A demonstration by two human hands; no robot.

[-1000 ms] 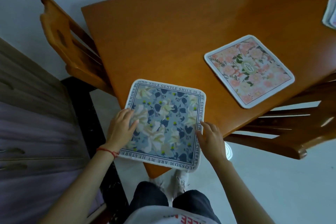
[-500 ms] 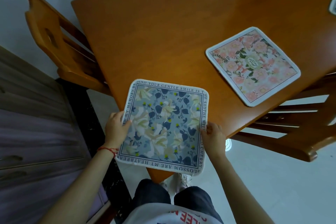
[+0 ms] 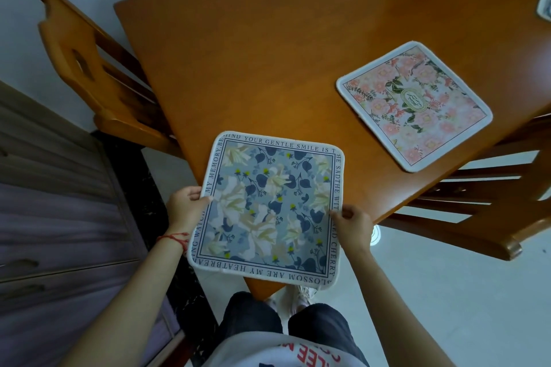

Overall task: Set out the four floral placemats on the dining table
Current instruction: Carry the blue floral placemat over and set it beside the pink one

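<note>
A blue floral placemat (image 3: 269, 202) with a lettered border lies over the near corner of the orange wooden dining table (image 3: 268, 53), its near edge and left side hanging past the table. My left hand (image 3: 186, 205) pinches its left edge, thumb on top. My right hand (image 3: 353, 225) pinches its right edge. A pink floral placemat (image 3: 413, 104) lies flat near the table's right edge. A sliver of another mat (image 3: 545, 0) shows at the far right edge of the view.
A wooden chair (image 3: 89, 68) stands pushed in at the table's left side, another chair (image 3: 483, 211) at the right side. A dark purple-grey cabinet (image 3: 53, 202) runs along the left. My legs and shoes are below the table corner on a pale floor.
My hands went from resting flat on the blue placemat to pinching its two side edges. The mat has shifted slightly, and the view has tilted.
</note>
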